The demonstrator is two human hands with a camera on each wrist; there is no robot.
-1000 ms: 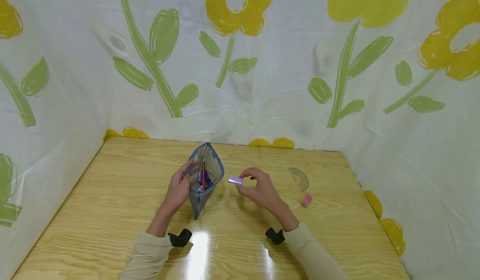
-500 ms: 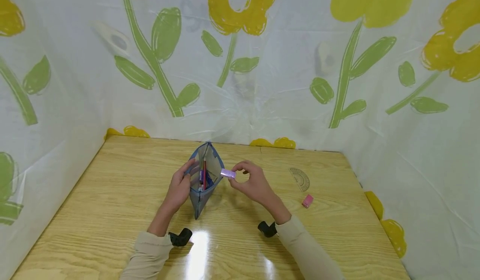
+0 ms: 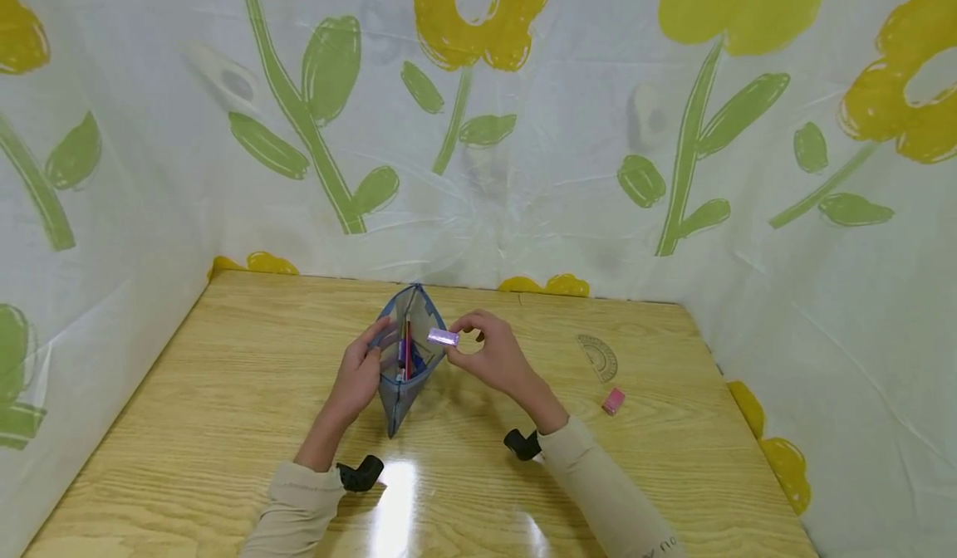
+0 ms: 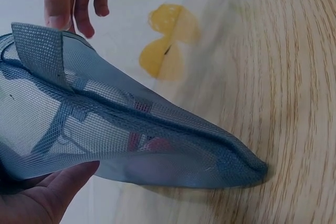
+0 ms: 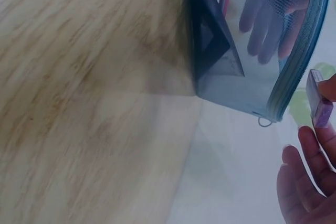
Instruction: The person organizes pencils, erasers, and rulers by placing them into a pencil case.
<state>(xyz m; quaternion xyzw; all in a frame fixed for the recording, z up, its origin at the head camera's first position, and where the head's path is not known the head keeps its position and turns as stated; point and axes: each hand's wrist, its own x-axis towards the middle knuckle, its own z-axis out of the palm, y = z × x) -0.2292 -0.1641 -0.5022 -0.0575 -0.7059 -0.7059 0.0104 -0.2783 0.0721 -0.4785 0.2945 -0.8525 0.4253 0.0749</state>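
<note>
A blue mesh zip pencil case (image 3: 401,404) stands with its mouth spread; pencils (image 3: 407,350) and other stationery show inside. My left hand (image 3: 357,379) grips its left side, thumb near the rim and the other fingers behind the mesh. Between thumb and fingertip, my right hand (image 3: 493,357) pinches a small shiny purple block, seemingly an eraser (image 3: 443,337), at the right edge of the mouth. In the right wrist view that eraser (image 5: 317,100) is outside the zip edge. A dark triangular shape (image 5: 207,35), perhaps a set square, shows through the mesh.
On the wooden table (image 3: 247,392), a clear protractor (image 3: 597,357) lies right of my right hand. Nearer the front is a pink eraser-like block (image 3: 613,401). A white flower-patterned cloth (image 3: 523,209) hangs behind and at both sides. Black wrist mounts (image 3: 360,474) jut inward from the cuffs.
My right hand has moved left and slightly up, carrying the purple eraser from beside the pencil case to the edge of its mouth. The left hand and the case have stayed put.
</note>
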